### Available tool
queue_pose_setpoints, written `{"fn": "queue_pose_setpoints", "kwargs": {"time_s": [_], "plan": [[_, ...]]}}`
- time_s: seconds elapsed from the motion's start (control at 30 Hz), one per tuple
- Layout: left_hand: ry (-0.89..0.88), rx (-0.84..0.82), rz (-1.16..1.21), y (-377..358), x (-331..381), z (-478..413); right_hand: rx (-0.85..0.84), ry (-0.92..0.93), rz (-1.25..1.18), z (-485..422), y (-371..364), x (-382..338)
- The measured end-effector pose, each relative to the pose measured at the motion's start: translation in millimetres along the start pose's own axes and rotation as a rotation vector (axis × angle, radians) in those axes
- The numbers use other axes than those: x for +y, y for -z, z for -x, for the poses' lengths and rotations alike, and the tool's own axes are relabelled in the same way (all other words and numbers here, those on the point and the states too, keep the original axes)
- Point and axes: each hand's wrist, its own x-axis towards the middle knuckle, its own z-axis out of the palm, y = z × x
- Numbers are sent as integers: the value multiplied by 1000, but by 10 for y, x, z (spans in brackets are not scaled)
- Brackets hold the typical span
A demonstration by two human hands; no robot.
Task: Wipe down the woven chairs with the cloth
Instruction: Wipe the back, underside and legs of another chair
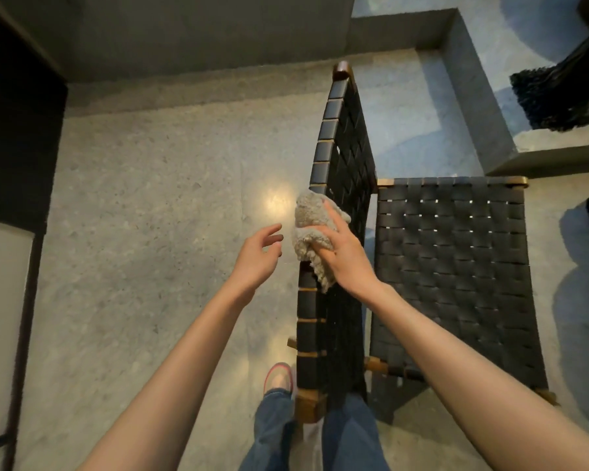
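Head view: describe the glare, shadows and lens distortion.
In the head view, a warm glare spot sits on the polished floor just left of the cloth; the woven chair casts a soft shadow to its right; the upper right looks bluish; wide-angle distortion stretches the forearms and bends straight edges; the right hand and left hand look sharp.

Bunched grey cloth (312, 232) against black woven chair-back (344, 158)

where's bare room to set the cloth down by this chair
Free: the whole seat, right of the backrest; the floor left of the backrest. Crowded: mid-backrest, where the right hand holds the cloth and the left hand hovers.
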Motion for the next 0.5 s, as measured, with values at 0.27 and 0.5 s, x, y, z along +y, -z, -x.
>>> {"fn": "queue_pose_setpoints", "kwargs": {"time_s": [0.27, 0.5], "plan": [[-19, -108, -98, 85, -241, 664, -125, -130, 55, 1353, -385, -259], [-78, -180, -179, -16, -376, 1027, -133, -194, 56, 2099, -626, -319]]}}
